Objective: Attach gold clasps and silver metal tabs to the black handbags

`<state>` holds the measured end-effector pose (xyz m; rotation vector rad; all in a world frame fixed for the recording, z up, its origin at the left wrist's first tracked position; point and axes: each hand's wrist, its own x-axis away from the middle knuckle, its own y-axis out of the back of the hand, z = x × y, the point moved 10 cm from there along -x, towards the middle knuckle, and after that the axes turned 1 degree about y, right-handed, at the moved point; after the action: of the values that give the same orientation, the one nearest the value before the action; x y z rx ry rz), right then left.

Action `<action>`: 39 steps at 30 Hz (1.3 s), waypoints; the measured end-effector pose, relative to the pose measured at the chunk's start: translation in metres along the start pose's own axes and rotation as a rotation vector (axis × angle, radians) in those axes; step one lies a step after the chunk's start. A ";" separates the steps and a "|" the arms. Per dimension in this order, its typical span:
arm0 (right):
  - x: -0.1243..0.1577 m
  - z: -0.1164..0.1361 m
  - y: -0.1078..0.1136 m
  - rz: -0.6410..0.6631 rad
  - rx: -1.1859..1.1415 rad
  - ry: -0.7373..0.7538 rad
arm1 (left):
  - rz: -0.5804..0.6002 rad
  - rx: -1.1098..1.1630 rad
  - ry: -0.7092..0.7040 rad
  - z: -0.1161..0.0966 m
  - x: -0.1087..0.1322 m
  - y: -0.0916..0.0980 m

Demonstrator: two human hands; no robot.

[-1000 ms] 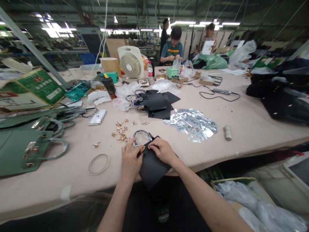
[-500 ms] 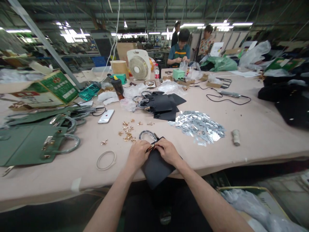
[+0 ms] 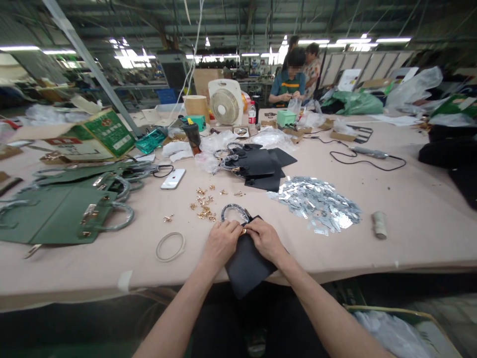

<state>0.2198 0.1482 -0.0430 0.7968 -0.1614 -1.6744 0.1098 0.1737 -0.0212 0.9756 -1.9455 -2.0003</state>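
A black handbag panel (image 3: 248,273) lies at the table's front edge, its lower corner hanging past it. A plastic-wrapped handle (image 3: 231,207) arches from its far end. My left hand (image 3: 223,242) is closed on the panel's upper part from the left. From the right, my right hand (image 3: 266,241) pinches the same part. Between the two sets of fingertips shows a small gold metal fitting (image 3: 243,231), partly covered by the fingers. Loose gold fittings (image 3: 204,213) are scattered beyond my left hand.
A heap of flat silver metal pieces (image 3: 316,201) lies to the right, near a small roll (image 3: 379,224). More black bag panels (image 3: 257,164) lie ahead. Green handbags (image 3: 55,211), a phone (image 3: 173,179) and a ring-shaped band (image 3: 170,247) are at left. A person (image 3: 288,84) sits across the table.
The camera view has turned slightly left, so everything sits further right. My fingertips have shifted on the panel's upper part, and the gold fitting between them now shows more clearly.
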 end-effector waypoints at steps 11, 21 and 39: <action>0.006 0.004 -0.006 0.035 0.048 -0.003 | -0.362 0.511 0.713 0.048 0.068 0.007; 0.007 -0.037 -0.012 -0.025 0.036 0.095 | -0.464 0.863 1.037 0.047 0.096 0.001; 0.003 0.003 0.025 -0.123 -0.143 -0.084 | -0.152 2.275 1.261 -0.010 0.055 -0.065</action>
<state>0.2385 0.1381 -0.0295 0.6398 -0.0511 -1.8149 0.0936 0.1428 -0.0999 1.6054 -2.1128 1.6222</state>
